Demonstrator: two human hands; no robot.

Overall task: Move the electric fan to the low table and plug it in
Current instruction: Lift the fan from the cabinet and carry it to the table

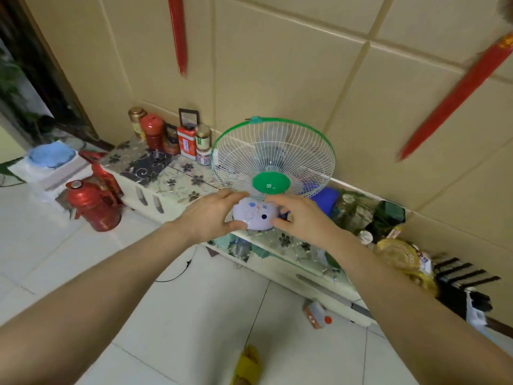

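Lilac plastic sits under both my palms: the base (254,218) of the fan (273,159), which stands upright on the flowered tabletop (166,173) against the tiled wall. My left hand (215,215) curls round the base's left side, thumb low at the front edge and fingers over the top. My right hand (298,215) grips the right side the same way, fingers bent round the rim. Both hold the base and nothing else. The green-rimmed cage leans slightly back above my knuckles, its green hub (270,183) just over the base.

I judge this to be either the pick-up or the set-down; I cannot tell whether this long cabinet is the low table or the place the fan leaves from. The base looks seated on the surface, not lifted.

Tins and jars (177,137) crowd the tabletop to the left, a blue thing (327,198) and a green packet (387,218) to the right, so any lift should go straight up and toward me, keeping the cage level, since the head is top-heavy. I cannot see the fan's cord or plug; a thin black cable (177,273) trails on the floor below, but whose it is I cannot tell. Before plugging in I must find the cord, likely behind the base, and a socket, none of which shows.
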